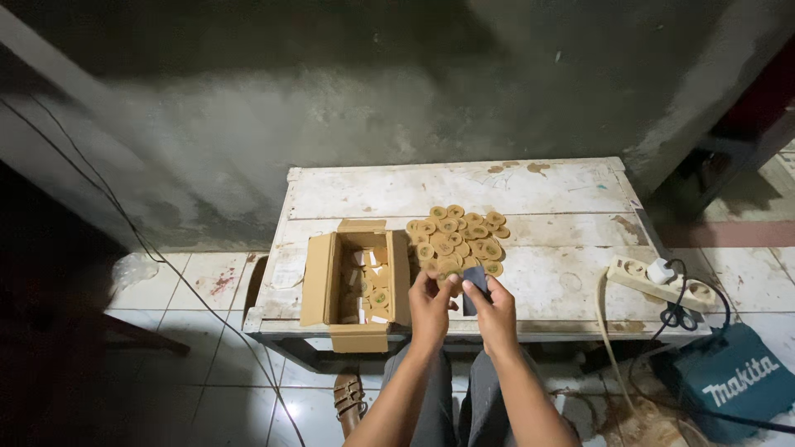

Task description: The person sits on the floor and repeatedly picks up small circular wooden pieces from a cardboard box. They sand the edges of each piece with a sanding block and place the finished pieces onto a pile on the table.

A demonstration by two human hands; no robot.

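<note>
Head view, looking down at a worn white-painted wooden table [546, 285] set against a stained grey wall. Both bare hands raised together just above the near table edge: left hand [431, 305] with fingers curled around a small round tan wooden disc [452, 285], mostly hidden, right hand [494, 310] pinching a small dark rectangular piece [474, 285], possibly sandpaper, pressed against that disc. Just beyond the hands, a pile of round tan wooden discs [458, 240] spread flat on the tabletop. Just left of the hands, an open brown cardboard box [356, 277] with flaps folded out, holding more discs and pale scraps. At the table's right end, a cream power strip [642, 273] with a white plug. On the tiled floor at right, a teal tool case [733, 377].
</note>
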